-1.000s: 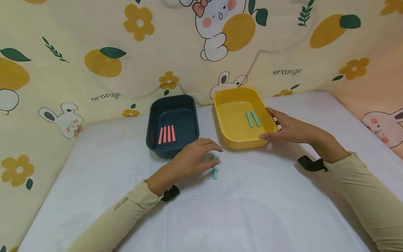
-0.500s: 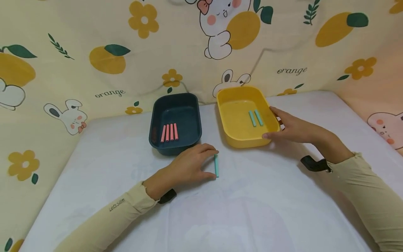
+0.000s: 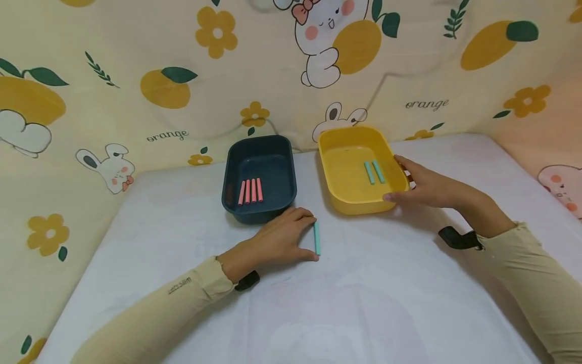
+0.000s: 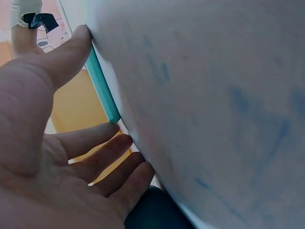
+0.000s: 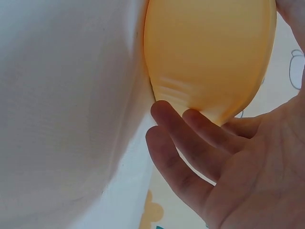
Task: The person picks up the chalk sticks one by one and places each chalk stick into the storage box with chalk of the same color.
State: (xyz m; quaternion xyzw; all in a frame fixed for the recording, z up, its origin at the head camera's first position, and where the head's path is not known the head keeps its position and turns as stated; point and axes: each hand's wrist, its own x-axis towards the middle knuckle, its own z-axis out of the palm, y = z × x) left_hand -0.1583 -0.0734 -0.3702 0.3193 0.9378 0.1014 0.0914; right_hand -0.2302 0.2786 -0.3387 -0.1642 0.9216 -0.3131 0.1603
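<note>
Your left hand [image 3: 273, 242] lay flat on the white worktop [image 3: 345, 303], with thumb and forefinger spread along a teal stick [image 3: 317, 238]. The thumb tip touched its near end and the forefinger its far end; the left wrist view showed the same stick [image 4: 102, 88] lying on the cloth with the other fingers [image 4: 102, 157] relaxed and straight beneath it. I judged this a touch, not yet a secure pinch. The stick lay between the dark tub [image 3: 259, 177] and the yellow tub [image 3: 361, 169], just in front of both.

Your right hand [image 3: 425, 187] rested against the yellow tub's right side, thumb at the near corner and fingers [image 5: 190, 138] curved loosely round the outer wall. Two teal sticks [image 3: 374, 172] lay inside that tub; four pink sticks [image 3: 250, 191] lay in the dark one.

Risks noted:
- The stick was thin and round on a smooth cover. An end-to-end squeeze could have let it roll or spring out sideways.
- The worktop cover looked soft, so pressing down to get under the stick could have bunched the cloth and pushed the stick away.
- The dark tub stood closest to your left hand. A careless drop could have landed teal among pink.
- A firm push from your right hand could have slid the light yellow tub.
</note>
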